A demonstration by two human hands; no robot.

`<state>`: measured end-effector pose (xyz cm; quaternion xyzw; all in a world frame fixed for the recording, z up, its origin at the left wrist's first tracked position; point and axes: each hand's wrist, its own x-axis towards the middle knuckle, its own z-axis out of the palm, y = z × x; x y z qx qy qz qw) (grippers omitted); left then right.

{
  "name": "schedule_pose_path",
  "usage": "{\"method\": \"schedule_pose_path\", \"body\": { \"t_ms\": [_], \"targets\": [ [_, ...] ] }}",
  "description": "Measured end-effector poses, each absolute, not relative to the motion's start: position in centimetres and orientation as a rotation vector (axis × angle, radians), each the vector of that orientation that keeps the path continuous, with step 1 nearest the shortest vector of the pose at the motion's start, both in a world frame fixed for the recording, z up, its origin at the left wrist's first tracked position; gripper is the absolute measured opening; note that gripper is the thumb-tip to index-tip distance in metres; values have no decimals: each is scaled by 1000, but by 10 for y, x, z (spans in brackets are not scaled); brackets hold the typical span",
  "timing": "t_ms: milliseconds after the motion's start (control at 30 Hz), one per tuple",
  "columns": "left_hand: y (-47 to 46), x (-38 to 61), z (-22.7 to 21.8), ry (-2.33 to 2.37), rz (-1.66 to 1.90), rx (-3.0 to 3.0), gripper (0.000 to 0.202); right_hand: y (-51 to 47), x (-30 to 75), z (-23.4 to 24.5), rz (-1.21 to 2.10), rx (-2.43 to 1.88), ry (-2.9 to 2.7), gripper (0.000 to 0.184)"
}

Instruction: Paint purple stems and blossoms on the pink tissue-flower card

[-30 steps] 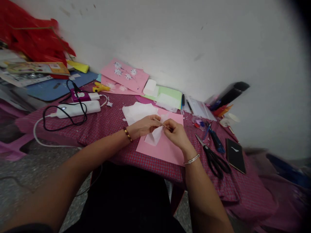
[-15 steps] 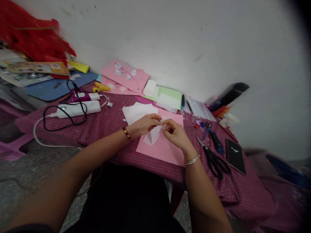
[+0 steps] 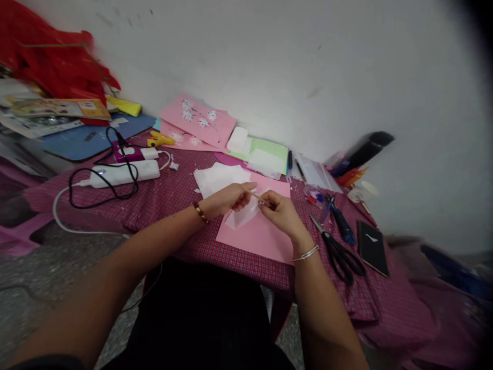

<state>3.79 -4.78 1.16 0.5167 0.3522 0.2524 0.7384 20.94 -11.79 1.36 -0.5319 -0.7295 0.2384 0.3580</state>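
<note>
My left hand [image 3: 230,198] and my right hand [image 3: 280,211] meet over a pink paper sheet [image 3: 258,234] on the checked red tablecloth [image 3: 165,198]. Between their pinched fingertips runs a thin stick [image 3: 259,198]. A thin white tissue sheet [image 3: 242,217] hangs around the stick and lies partly on the pink sheet. Both hands are closed on the stick and the tissue. More white tissue sheets [image 3: 217,178] lie just behind my left hand.
Black scissors [image 3: 339,252], a blue tool [image 3: 344,224] and a black notebook [image 3: 372,247] lie to the right. A white power strip [image 3: 123,172] with black cable, a yellow glue gun [image 3: 159,139], pink cards [image 3: 200,121] and green paper [image 3: 265,149] sit behind. A wall bounds the table.
The tissue sheet has turned from hanging down to lying flatter to the left, and my fingers have shifted slightly along the stick. The hands stay in place.
</note>
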Motion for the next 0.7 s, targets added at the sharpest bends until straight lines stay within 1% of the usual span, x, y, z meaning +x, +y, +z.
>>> {"method": "schedule_pose_path", "body": {
  "t_ms": [33,100,333,433,700],
  "targets": [
    [-48,39,9,781,509,1167,44,-117,210,13,609,-1370,-1868,2],
    [-48,42,4,778,468,1205,43,-117,209,13,602,-1363,-1841,3],
    [-50,45,-4,746,428,1138,21,-116,205,11,481,-1413,-1830,5],
    [-49,44,-4,724,439,1126,16,-115,204,10,426,-1428,-1839,6],
    [-49,39,1,766,594,1265,23,-118,210,17,433,-1413,-1865,4]
  ]
}}
